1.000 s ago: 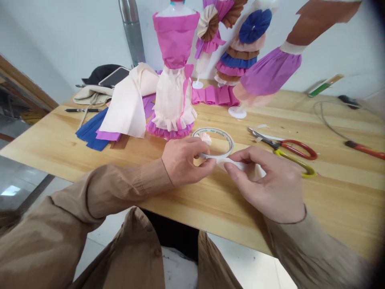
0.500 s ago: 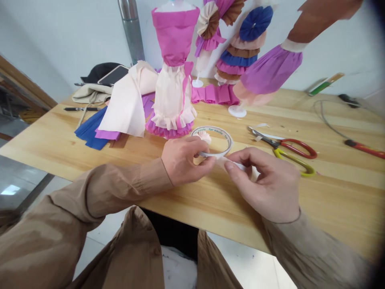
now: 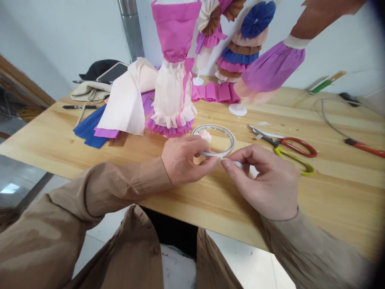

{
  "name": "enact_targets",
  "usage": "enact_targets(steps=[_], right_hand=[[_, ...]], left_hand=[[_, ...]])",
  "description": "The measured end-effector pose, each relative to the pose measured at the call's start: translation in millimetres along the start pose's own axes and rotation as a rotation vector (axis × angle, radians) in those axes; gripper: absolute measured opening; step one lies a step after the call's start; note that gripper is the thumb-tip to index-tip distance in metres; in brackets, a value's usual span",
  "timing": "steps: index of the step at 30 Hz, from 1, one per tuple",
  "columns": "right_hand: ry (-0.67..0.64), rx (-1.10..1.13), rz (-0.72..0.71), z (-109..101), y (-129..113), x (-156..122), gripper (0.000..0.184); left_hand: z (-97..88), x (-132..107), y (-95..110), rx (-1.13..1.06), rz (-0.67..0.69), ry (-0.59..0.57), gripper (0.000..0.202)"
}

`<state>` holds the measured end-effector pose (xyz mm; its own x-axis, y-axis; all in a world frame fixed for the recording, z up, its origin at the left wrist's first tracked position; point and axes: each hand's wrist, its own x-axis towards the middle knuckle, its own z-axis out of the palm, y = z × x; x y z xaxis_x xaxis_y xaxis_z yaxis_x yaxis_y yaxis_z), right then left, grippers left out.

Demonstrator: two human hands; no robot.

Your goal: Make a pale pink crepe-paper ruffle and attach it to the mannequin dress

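Observation:
My left hand (image 3: 189, 158) is closed on the near rim of a roll of white tape (image 3: 231, 147), with green lettering inside its ring. A small pleated piece of pale pink paper (image 3: 205, 135) shows in the ring, just beyond the left fingers. My right hand (image 3: 266, 178) pinches a narrow pale strip (image 3: 221, 158) close to the left fingertips; whether it is tape or paper I cannot make out. Part of something white shows under the right fingers. Behind the roll stands a dress form in a pink and cream paper dress (image 3: 174, 90).
Scissors (image 3: 282, 146) with red and yellow handles lie to the right, blades pointing left. Sheets of coloured crepe paper (image 3: 123, 104) are piled at the left beside a pen (image 3: 80, 107). More dressed forms, one in a purple skirt (image 3: 273, 66), stand along the wall.
My right fingertips have moved slightly left, closer to the left ones, and less of the pale strip shows between them. The tape ring has shifted slightly right.

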<state>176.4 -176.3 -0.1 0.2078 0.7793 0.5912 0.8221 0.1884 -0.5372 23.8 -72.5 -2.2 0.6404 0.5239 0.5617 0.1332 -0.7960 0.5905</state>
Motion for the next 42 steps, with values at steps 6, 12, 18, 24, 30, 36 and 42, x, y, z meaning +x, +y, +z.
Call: enact_targets(steps=[6, 12, 18, 24, 30, 36, 42], right_hand=[[0.013, -0.024, 0.015, 1.1, 0.1, 1.4, 0.019], [0.006, -0.009, 0.02, 1.7, 0.8, 2.8, 0.019], [0.021, -0.004, 0.059, 1.7, 2.8, 0.0, 0.016], [-0.125, 0.037, -0.024, 0.7, 4.3, 2.1, 0.013], [-0.01, 0.256, 0.218, 0.3, 11.7, 4.7, 0.004], [0.044, 0.584, 0.385, 5.1, 22.1, 8.4, 0.002], [-0.059, 0.76, 0.489, 4.8, 13.6, 11.5, 0.005]], left_hand=[[0.4, -0.5, -0.3, -0.005, -0.003, -0.009, 0.02], [1.6, -0.6, -0.6, -0.007, -0.005, -0.012, 0.019], [1.5, -1.1, -1.2, 0.01, 0.015, -0.03, 0.021], [-0.2, 0.4, -6.1, 0.02, 0.069, -0.077, 0.017], [-3.8, 2.4, 0.9, -0.305, -0.088, 0.055, 0.052], [5.7, 7.4, -6.9, -0.773, -0.664, -0.156, 0.051], [14.6, 5.6, -7.7, -1.205, -0.737, -0.379, 0.032]])
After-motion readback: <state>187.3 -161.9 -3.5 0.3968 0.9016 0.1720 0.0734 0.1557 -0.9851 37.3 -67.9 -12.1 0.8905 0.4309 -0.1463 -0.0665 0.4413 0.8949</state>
